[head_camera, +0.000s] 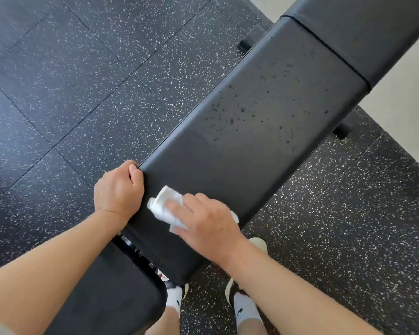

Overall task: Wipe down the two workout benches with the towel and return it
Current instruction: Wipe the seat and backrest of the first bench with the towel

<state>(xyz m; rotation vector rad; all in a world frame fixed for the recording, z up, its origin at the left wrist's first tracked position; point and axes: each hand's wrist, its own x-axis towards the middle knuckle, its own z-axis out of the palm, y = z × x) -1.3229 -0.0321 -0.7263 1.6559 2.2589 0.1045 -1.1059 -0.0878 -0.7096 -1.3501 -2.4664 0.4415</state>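
Head view looks down on a long black padded vinyl workout bench [247,141]; the right hand [203,223] presses a small crumpled white towel [166,206] flat on the pad's near end, fingers nearly straight over the cloth; the left hand [119,192] curls round the pad's left edge, steadying it; dark droplets dot the pad farther up, so wiping seems barely begun; a second pad section [363,32] lies beyond a seam; whether another bench follows, I cannot tell; speckled black rubber floor tiles [82,93] surround it; nothing blocks the stroke.
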